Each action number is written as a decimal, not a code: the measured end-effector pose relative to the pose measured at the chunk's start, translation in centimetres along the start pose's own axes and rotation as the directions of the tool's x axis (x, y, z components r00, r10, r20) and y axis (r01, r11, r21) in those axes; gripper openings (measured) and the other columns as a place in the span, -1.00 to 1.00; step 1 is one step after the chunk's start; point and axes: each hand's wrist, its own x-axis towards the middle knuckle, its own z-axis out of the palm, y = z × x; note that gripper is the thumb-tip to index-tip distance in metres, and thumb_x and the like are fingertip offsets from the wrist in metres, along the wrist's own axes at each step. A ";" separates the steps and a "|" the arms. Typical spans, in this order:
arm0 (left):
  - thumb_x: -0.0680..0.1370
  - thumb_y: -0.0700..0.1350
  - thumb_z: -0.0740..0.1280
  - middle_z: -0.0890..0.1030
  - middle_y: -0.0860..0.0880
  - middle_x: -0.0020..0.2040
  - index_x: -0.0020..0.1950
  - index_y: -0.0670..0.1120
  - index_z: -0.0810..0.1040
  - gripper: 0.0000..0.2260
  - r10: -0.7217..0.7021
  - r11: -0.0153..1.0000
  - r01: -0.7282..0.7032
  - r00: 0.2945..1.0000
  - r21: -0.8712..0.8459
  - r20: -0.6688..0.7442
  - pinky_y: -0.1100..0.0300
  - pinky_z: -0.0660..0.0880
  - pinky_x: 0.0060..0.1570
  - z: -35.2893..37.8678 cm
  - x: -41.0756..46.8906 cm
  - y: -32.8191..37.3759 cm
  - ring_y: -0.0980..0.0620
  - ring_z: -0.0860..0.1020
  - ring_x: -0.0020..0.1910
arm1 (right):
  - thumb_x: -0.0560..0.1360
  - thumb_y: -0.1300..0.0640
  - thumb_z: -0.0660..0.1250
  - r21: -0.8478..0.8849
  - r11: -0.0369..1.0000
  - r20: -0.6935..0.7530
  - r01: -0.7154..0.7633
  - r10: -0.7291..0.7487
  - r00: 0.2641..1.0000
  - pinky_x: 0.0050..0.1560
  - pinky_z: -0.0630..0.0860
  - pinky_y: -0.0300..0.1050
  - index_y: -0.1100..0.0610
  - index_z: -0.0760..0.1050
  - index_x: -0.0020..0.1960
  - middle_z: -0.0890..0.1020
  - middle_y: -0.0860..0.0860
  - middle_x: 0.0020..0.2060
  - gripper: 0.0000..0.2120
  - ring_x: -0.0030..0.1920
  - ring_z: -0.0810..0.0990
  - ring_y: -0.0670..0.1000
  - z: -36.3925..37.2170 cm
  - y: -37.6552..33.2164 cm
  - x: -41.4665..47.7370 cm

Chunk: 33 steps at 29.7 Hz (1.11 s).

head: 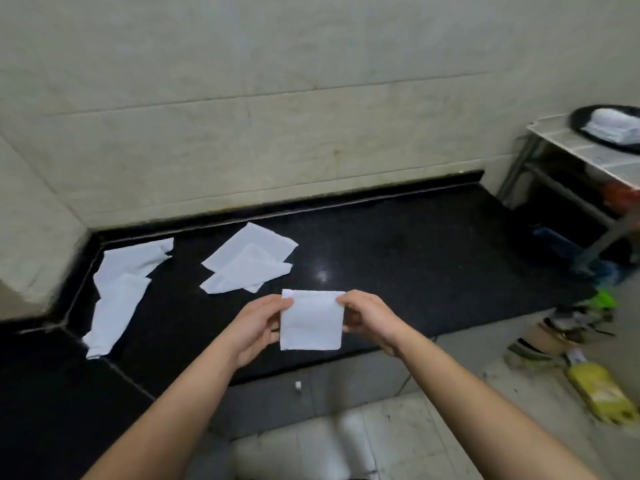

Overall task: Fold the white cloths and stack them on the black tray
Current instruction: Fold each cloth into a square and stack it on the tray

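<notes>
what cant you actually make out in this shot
Head view only:
- black tray: cut off by the right edge; its stack of cloths is too blurred to count.
- folded cloth: its layers are hidden behind its front face; it also hides fingers of the left hand and right hand.
- clutter on the floor: blurred.

Open passage: a broad bare stretch of glossy black stone counter (433, 258) lies right of the small folded white cloth (310, 323) pinched by the left hand (258, 323) and the right hand (369, 318). A long rumpled white cloth (117, 292) fills the left corner, and a loose pile of white square cloths (247, 263) lies just behind. The round black tray (577, 123) sits well apart on a tile-topped metal rack (588, 152) at far right.
</notes>
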 end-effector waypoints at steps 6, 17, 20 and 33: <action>0.63 -0.09 0.28 0.68 -0.19 0.08 0.23 -0.19 0.48 -0.77 -0.163 0.981 0.149 0.980 0.128 0.116 -0.08 0.59 0.04 15.0 2.5 -3.8 -0.19 0.66 0.08 | 0.61 -0.01 0.25 0.136 0.986 -0.143 -0.094 0.113 0.983 0.08 0.61 0.04 0.03 0.65 0.03 0.71 0.04 -0.09 -0.78 -0.06 0.69 0.09 -11.7 3.6 -8.7; 0.53 -0.33 0.36 0.66 -0.21 0.13 0.22 -0.16 0.53 -0.73 -0.228 0.935 0.114 0.918 0.335 0.324 -0.16 0.59 0.07 34.8 7.2 -5.6 -0.21 0.65 0.08 | 0.51 0.40 0.35 0.348 0.936 -0.398 0.050 0.099 0.912 0.04 0.64 0.01 0.11 0.43 0.31 0.67 0.15 0.14 -0.57 0.10 0.68 0.10 -29.5 10.3 -17.7; 0.51 -0.34 0.37 0.67 -0.19 0.11 0.24 -0.17 0.53 -0.69 -0.220 0.933 0.090 0.908 0.347 0.356 -0.14 0.58 0.08 38.6 10.2 -5.2 -0.21 0.65 0.08 | 0.50 0.40 0.36 0.375 0.922 -0.451 0.099 0.089 0.888 0.01 0.63 -0.01 0.09 0.44 0.33 0.67 0.14 0.16 -0.54 0.13 0.67 0.09 -33.2 9.8 -17.6; 0.52 -0.25 0.41 0.70 -0.10 0.07 0.23 -0.10 0.52 -0.71 -0.100 0.956 -0.064 0.846 0.287 0.523 -0.12 0.59 0.08 58.5 26.1 5.3 -0.13 0.66 0.05 | 0.52 0.42 0.34 0.311 0.926 -0.609 0.213 0.023 0.793 0.03 0.64 0.01 0.09 0.48 0.30 0.69 0.10 0.11 -0.58 0.12 0.68 0.09 -55.0 -1.9 -14.3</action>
